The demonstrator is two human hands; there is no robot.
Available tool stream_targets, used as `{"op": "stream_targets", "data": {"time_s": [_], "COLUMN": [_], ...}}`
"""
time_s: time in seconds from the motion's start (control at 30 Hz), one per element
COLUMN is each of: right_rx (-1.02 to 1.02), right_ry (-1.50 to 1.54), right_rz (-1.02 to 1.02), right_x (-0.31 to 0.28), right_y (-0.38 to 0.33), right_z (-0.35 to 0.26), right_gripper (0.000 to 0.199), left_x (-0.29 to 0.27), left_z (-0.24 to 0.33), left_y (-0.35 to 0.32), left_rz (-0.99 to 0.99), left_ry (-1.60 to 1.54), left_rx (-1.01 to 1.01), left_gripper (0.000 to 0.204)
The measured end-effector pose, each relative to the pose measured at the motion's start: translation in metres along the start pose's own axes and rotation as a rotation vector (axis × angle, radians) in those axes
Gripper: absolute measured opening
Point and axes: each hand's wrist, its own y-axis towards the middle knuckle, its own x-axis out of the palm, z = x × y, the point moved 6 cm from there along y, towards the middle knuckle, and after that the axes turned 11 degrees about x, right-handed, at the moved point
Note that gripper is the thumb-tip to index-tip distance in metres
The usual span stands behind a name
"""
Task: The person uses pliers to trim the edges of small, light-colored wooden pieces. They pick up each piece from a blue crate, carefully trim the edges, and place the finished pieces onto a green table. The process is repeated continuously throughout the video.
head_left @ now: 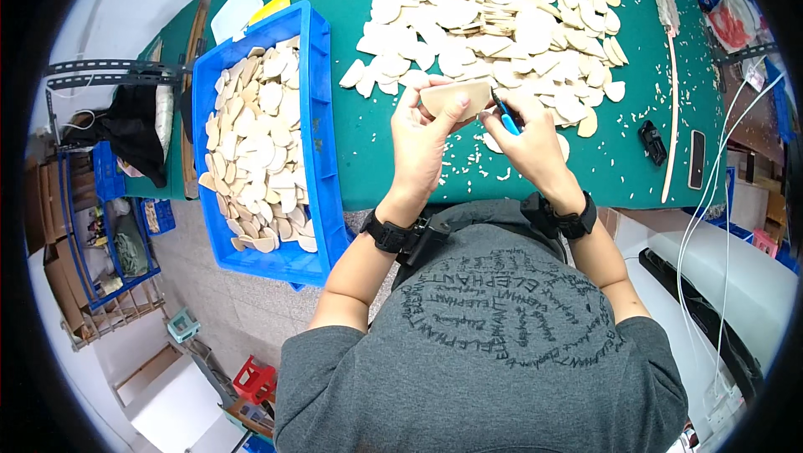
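Trimming a pale wooden piece (456, 98) over the near edge of the green table (351, 152), both hands closed on what they hold.

Head view: the left hand (422, 139) pinches the flat, rounded, light-tan wooden piece by its lower edge, raised just above the table; the right hand (529, 142) is clenched around a small blue-handled tool (504, 116) whose tip meets the piece's right end. As a judgement, the tool could slip off that edge toward the left fingers (452, 122), which sit close beside the cut, and the thin piece could twist out of so slight a pinch. Chips (468, 170) scattered along the near edge could snag a dropped piece. A heap of like pieces (493, 30) lies toward the far edge; a blue crate (322, 110) of them overhangs the left edge.
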Motion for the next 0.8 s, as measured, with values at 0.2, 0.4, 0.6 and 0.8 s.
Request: {"op": "stream_targets", "data": {"time_s": [0.2,0.4,0.6,0.8], "right_rx": [-0.003,0.021,0.008,-0.016], "right_ry": [-0.047,-0.042,-0.066,-0.07], "right_rz": [0.0,-0.02,-0.029,-0.033], "right_x": [0.005,0.009,0.012,0.011], "right_y": [-0.001,-0.002,-0.003,-0.002], "right_z": [-0.005,-0.008,-0.005,-0.008], "right_gripper": [0.019,0.016,0.016,0.018], "left_x": [-0.005,-0.009,-0.013,-0.013], "left_z": [0.002,0.006,0.005,0.007], "left_y": [-0.002,-0.005,-0.007,-0.01], "left_rz": [-0.003,-0.004,-0.003,0.011], "left_ry": [0.067,0.089,0.089,0.072], "left_rx": [0.088,0.106,0.109,0.125], "left_gripper": [0.026,0.027,0.027,0.027]}}
